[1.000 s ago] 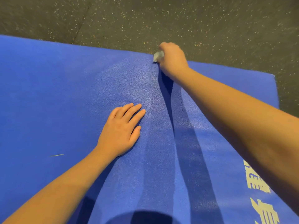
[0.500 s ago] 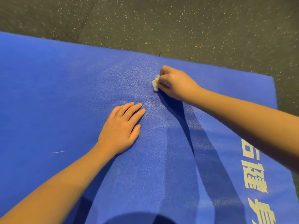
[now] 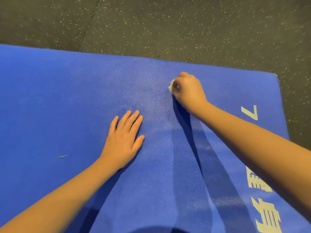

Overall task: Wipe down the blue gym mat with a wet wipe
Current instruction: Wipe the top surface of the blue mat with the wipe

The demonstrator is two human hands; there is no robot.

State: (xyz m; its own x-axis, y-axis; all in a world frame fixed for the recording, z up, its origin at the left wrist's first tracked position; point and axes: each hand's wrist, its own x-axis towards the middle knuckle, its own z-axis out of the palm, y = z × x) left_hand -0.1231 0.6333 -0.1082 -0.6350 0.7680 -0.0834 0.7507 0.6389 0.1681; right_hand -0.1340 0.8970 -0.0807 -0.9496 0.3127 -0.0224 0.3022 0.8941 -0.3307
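Observation:
The blue gym mat (image 3: 58, 106) fills most of the head view, with pale printed characters along its right side. My right hand (image 3: 189, 91) is closed on a small crumpled white wet wipe (image 3: 171, 86), pressing it onto the mat a little short of the far edge. Only a corner of the wipe shows at the fingers. My left hand (image 3: 125, 139) lies flat on the mat, palm down, fingers spread, holding nothing. A damp sheen marks the mat between the two hands.
Dark speckled rubber floor (image 3: 168, 26) runs beyond the mat's far edge and past its right edge. A thin pale scratch or thread (image 3: 62, 156) lies on the mat to the left. Shadows of my arms and head fall across the near part.
My right hand pulled the wipe back from the mat's far edge toward me, then shifted slightly right. The left hand has stayed flat in the same spot.

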